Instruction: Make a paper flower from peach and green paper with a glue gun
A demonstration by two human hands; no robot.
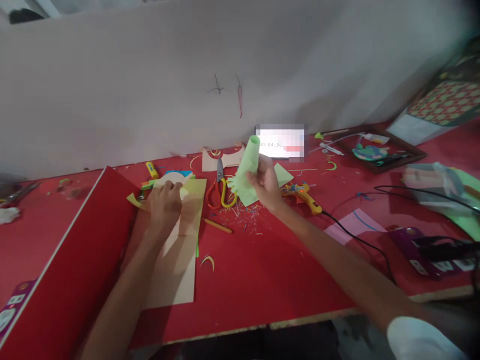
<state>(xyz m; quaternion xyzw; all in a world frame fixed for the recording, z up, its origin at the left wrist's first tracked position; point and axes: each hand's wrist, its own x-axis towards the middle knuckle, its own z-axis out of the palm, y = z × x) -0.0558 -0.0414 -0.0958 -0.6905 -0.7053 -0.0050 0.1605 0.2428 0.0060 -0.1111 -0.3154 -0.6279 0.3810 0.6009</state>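
Observation:
My right hand (265, 182) grips a light green paper tube (248, 167), held tilted above the table. Its narrow open end points up, and its lower edge is cut into a fringe. My left hand (165, 204) is closed over a stack of cream paper (176, 270) and yellow paper (197, 195). A pale bit shows at its fingertips, too blurred to name. Between the hands lie scissors (220, 185) with one red and one yellow handle. A brown pencil (218, 226) rests nearer to me among paper snippets (245, 220).
A yellow glue gun (308, 199) lies right of my right hand, its black cord (352, 235) trailing across pink paper (354, 227). A lit phone (283, 142) leans on the wall. At left slants a red board (75, 265). A framed tray (407, 150) sits back right.

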